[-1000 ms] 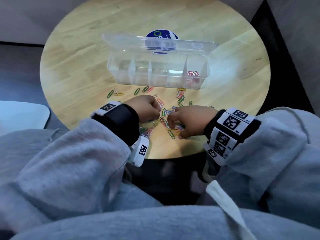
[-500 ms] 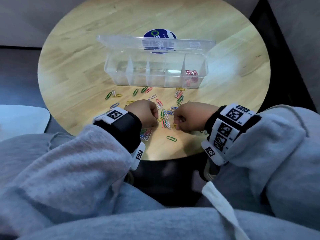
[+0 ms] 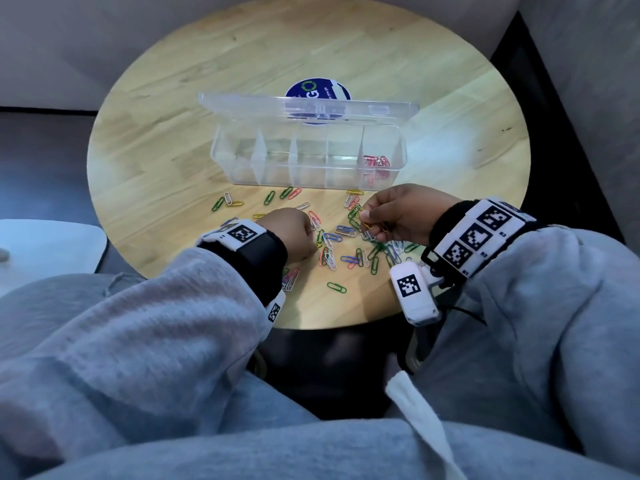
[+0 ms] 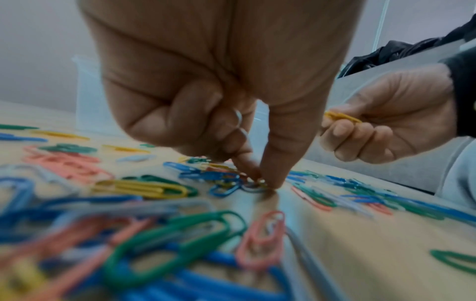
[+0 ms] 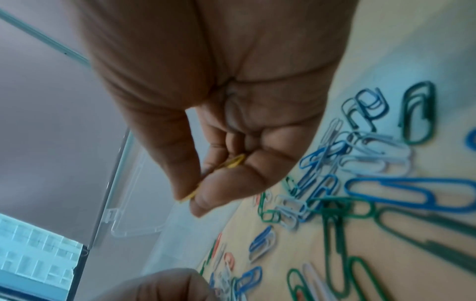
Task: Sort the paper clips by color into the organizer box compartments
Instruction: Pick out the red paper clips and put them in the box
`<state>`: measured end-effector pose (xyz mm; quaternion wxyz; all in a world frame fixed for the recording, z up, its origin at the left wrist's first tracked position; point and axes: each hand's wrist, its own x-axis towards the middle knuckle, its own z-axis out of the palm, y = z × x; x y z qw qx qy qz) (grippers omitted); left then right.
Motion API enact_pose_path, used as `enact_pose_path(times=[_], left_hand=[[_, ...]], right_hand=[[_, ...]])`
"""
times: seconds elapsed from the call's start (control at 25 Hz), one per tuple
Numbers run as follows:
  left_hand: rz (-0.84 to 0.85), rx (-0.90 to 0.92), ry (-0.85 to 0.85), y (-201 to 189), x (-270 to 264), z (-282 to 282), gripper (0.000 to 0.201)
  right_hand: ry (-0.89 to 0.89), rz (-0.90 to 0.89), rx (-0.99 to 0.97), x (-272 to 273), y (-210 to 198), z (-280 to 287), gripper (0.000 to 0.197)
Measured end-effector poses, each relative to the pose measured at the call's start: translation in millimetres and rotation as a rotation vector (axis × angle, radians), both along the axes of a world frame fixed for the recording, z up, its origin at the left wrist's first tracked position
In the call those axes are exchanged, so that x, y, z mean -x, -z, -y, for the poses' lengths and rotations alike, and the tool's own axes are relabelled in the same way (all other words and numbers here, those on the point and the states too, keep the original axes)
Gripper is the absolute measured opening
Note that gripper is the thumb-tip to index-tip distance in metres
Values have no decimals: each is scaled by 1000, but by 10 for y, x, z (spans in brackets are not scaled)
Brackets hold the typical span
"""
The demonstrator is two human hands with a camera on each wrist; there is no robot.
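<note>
A clear organizer box [image 3: 277,176] stands open on the round wooden table [image 3: 166,150], with red clips [image 3: 377,162] in its rightmost compartment. Loose paper clips [image 3: 346,244] of several colours lie scattered in front of it. My right hand [image 3: 366,218] is lifted just above the pile and pinches a yellow clip [image 4: 342,117] between thumb and fingers; the right wrist view shows the yellow clip [image 5: 233,162] in that pinch. My left hand [image 3: 311,244] is curled low over the pile, and its thumb and forefinger [image 4: 262,181] pinch at a clip on the table whose colour I cannot tell.
The box lid [image 3: 304,107] stands upright behind the compartments. A round blue sticker [image 3: 317,90] lies on the table beyond the box. A white surface [image 3: 45,247] sits to the left, off the table. The near table edge is just under my wrists.
My right hand has risen off the pile and moved forward and right, toward the box, holding the yellow clip. The left hand has stayed curled over the clips.
</note>
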<state>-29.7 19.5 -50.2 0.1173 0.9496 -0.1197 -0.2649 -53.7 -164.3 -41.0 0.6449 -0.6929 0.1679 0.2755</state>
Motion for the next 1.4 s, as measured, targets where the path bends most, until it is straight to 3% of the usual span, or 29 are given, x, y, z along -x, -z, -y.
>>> enact_pose_path(times=[0.24, 0.36, 0.6, 0.72, 0.88, 0.96, 1.08, 1.16, 1.28, 1.4], left_hand=[[56, 51, 9, 20, 12, 47, 14], [47, 18, 31, 37, -18, 68, 22], [-88, 59, 13, -27, -34, 38, 18], [-176, 224, -131, -131, -67, -12, 18], [-377, 667, -474, -294, -123, 1, 24], [-409, 851, -610, -370, -143, -5, 26], [-407, 956, -704, -451, -182, -46, 28], [-386, 931, -708, -473, -202, -55, 28], [-337, 821, -646, -468, -214, -29, 27], [-294, 645, -550, -418, -269, -43, 27]], right_hand=[[228, -46, -78, -25, -15, 65, 24], [242, -113, -91, -29, -11, 95, 25], [232, -115, -77, -12, -13, 54, 26], [201, -73, -67, -19, -28, 21, 23], [179, -38, -53, -55, -41, 17, 21], [88, 12, 58, -74, -27, 18, 15], [-249, 181, 555, -96, -19, 48, 11], [-403, 239, 791, -116, -23, 42, 28], [-493, 229, 906, -162, -13, -9, 51], [-531, 211, 965, -217, 0, -25, 55]])
